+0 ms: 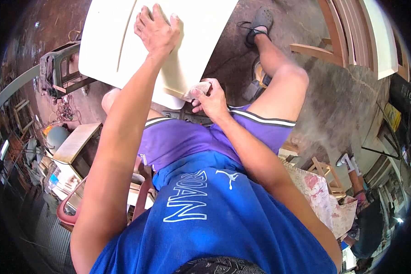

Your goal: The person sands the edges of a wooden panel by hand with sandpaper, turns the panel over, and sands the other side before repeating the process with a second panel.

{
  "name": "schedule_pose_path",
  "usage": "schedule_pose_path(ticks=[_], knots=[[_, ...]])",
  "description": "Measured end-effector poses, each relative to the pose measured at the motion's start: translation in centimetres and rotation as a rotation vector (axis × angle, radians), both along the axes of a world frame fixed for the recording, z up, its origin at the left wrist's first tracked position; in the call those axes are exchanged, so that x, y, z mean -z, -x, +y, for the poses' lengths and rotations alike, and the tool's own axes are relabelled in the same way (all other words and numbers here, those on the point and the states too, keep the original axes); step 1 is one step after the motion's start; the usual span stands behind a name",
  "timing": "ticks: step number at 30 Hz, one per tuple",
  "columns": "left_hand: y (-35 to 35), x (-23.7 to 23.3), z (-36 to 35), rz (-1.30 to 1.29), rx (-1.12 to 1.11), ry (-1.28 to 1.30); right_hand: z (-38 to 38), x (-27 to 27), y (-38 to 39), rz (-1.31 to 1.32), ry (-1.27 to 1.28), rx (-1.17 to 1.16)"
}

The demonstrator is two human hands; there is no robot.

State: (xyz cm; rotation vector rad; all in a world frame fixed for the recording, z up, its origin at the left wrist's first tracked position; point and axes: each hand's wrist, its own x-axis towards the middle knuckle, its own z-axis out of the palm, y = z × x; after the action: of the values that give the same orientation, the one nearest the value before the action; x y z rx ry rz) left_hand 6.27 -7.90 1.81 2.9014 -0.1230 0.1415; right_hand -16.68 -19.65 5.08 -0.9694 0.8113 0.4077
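A large white panel (107,43) lies in front of me, reaching back between my knees, with a long thin groove near its left side. My left hand (157,34) rests on the panel's upper part, palm down and fingers apart. Close to my lap, my right hand (212,100) grips a pale, folded piece of sandpaper (196,91) between thumb and fingers. The sandpaper is against the panel's near corner edge. Part of the right fingers is hidden behind it.
A dark stand (55,75) is left of the panel. A yellow and grey tool (259,75) lies by my right leg. Wooden frames (322,52) lean at upper right. A pink plastic chair (71,208) stands lower left. Another person's leg (355,176) shows at right.
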Motion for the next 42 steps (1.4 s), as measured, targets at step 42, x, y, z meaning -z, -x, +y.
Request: schedule_pose_path(ticks=[42], knots=[[0.2, -0.4, -0.5, -0.018, 0.009, 0.007, 3.6, -1.6, -3.9, -0.310, 1.282, -0.554]])
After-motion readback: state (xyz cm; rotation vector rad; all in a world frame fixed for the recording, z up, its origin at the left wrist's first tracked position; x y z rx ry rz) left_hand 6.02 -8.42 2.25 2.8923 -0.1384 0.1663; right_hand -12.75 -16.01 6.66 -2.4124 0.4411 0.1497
